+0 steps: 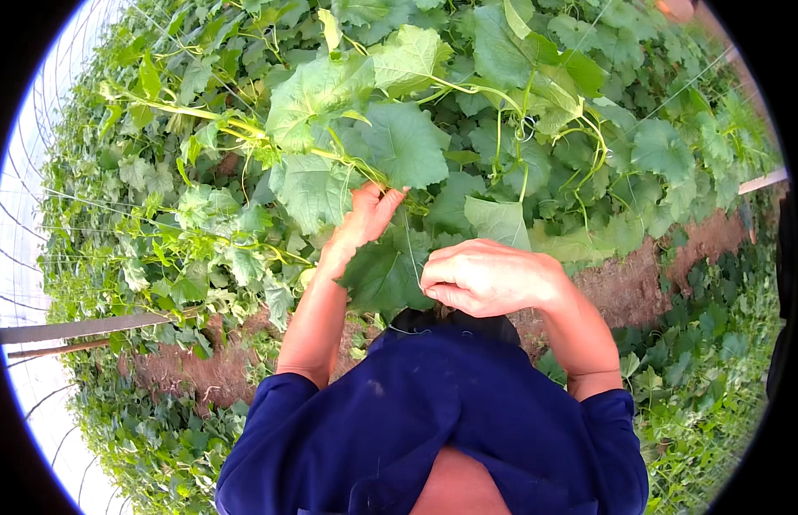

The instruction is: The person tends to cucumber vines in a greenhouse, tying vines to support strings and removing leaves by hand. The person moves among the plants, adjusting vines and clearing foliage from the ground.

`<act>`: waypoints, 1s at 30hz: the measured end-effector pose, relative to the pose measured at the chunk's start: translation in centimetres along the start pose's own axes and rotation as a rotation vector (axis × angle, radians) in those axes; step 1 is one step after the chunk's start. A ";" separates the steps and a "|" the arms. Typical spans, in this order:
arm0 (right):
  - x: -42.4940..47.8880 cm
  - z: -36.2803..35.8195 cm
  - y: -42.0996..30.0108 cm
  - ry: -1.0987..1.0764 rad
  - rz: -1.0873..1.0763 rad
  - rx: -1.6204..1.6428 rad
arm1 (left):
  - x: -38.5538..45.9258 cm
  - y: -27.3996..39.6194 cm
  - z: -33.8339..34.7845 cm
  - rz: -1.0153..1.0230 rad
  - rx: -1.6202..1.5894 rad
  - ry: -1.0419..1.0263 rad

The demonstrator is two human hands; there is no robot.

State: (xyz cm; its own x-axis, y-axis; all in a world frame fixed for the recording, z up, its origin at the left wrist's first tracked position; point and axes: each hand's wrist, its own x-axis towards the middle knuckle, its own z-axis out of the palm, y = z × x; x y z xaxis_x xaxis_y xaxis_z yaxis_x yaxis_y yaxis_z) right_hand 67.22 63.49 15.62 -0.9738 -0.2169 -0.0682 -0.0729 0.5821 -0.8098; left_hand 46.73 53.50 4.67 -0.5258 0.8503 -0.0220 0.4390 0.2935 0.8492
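Note:
My left hand (372, 212) is raised among the leaves, its fingers closed at a green vine stem (322, 153) where the stem passes under a broad leaf (404, 143). My right hand (492, 277) is in front of my chest, fingertips pinched on a thin pale string (411, 248). The string runs up from those fingertips towards the stem near my left hand; leaves hide its upper end. Beneath the string, between my forearms, lies a large dark green leaf (386, 273). Curling tendrils and a small ring-like clip (525, 129) show on the vines to the upper right.
Dense leafy vines fill the space ahead, crossed by thin lines. A grey bar (83, 327) juts in from the left, and a pale bar (762, 181) stands at the right. Bare brown soil (624, 283) runs between plant rows. Curved frame ribs (27, 257) cross the bright left edge.

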 end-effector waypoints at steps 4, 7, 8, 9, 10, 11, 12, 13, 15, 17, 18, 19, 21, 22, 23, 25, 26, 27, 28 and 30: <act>1.8 -1.0 0.1 0.677 0.007 -0.175 | -1.0 1.8 0.5 0.052 -0.070 -0.010; 3.7 -1.7 -2.4 0.795 -0.136 -0.243 | -1.2 -1.9 2.2 0.338 0.201 0.083; 4.2 -2.1 -2.8 0.750 -0.086 -0.338 | -1.0 -4.1 3.4 0.465 0.343 0.147; 5.1 -2.7 -2.8 0.697 -0.049 -0.429 | -0.6 -6.6 4.3 0.581 0.495 0.220; 5.4 -3.7 -2.7 0.660 0.008 -0.532 | 0.2 -6.3 4.7 0.718 0.637 0.279; 5.4 -4.3 -2.3 0.606 0.009 -0.585 | 0.0 -6.2 4.8 0.719 0.694 0.253; 5.5 -4.7 -1.5 0.541 0.007 -0.637 | -0.7 -4.5 4.4 0.715 0.750 0.227; 5.3 -5.0 -0.8 0.475 0.003 -0.689 | -1.3 -2.7 4.0 0.719 0.807 0.198; 4.4 -5.3 -0.1 0.497 -0.021 -0.734 | -1.3 -3.2 4.2 1.021 1.562 0.397; 3.7 -5.2 0.7 0.538 -0.027 -0.786 | -1.8 -1.7 4.5 1.074 1.724 0.483; 3.4 -4.9 0.7 0.560 -0.046 -0.830 | -2.0 -1.3 5.5 0.783 1.379 0.364; 3.1 -4.7 1.0 0.583 -0.050 -0.844 | -2.4 0.5 5.6 0.542 0.892 0.132; 2.4 -4.5 1.8 0.635 -0.047 -0.876 | -3.0 4.0 5.2 0.202 0.380 -0.011; 2.2 -4.5 2.3 0.676 -0.081 -0.901 | -3.1 5.4 4.9 0.116 0.366 -0.075; 1.9 -4.8 2.2 0.661 -0.074 -0.931 | -3.1 6.0 4.8 0.031 0.351 -0.141; 1.3 -5.3 1.5 0.626 -0.072 -0.982 | -2.7 4.3 5.6 0.045 0.369 -0.114; 1.4 -5.7 1.4 0.655 -0.166 -1.066 | -2.5 3.0 5.9 0.174 0.498 -0.035; 1.1 -6.1 1.3 0.632 -0.176 -1.107 | -2.4 2.3 6.2 0.298 0.633 0.059; 0.9 -6.5 1.2 0.611 -0.165 -1.159 | -2.3 1.5 6.2 0.549 0.880 0.225; 0.6 -6.9 1.2 0.575 -0.149 -1.227 | -2.4 1.3 6.6 0.562 0.917 0.263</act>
State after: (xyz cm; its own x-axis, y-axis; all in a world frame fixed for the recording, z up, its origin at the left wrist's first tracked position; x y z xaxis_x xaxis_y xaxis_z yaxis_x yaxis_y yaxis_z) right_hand 65.03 69.45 18.63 -0.8695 -0.1598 0.4675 -0.0336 0.9632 0.2667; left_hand 53.37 54.76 2.33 -0.1729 0.8766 0.4490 0.9798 0.1996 -0.0123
